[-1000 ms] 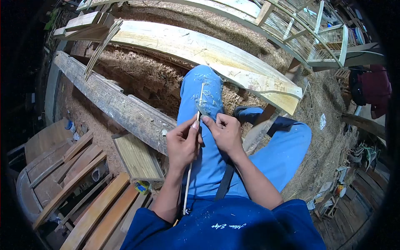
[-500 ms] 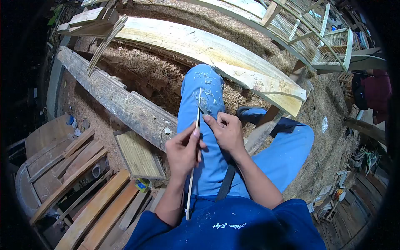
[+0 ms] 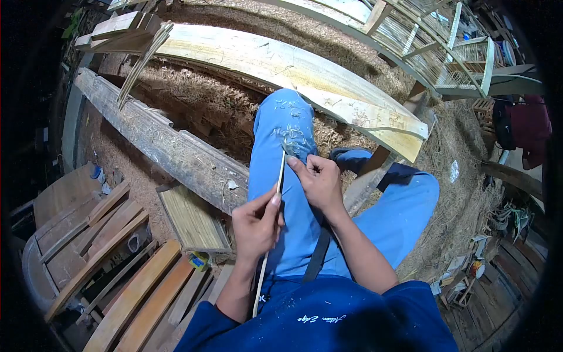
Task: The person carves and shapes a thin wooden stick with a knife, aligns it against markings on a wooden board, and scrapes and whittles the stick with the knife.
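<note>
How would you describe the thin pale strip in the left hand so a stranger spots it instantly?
Start at the light-blue trouser leg pointing up the middle of the view. Over it, the bare left hand pinches a thin, straight, pale strip slanting down to the dark-blue shirt. It is single and held, unlike the bundle of thin tan sticks farther up on the left.

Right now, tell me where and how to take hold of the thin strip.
Pinch the thin strip with thumb and finger on its stretch between the left hand and the shirt, probably best from the person's right. It is slender, the left forearm runs close along its other side, and its upper end is near what looks like a blade at the right hand.
</note>
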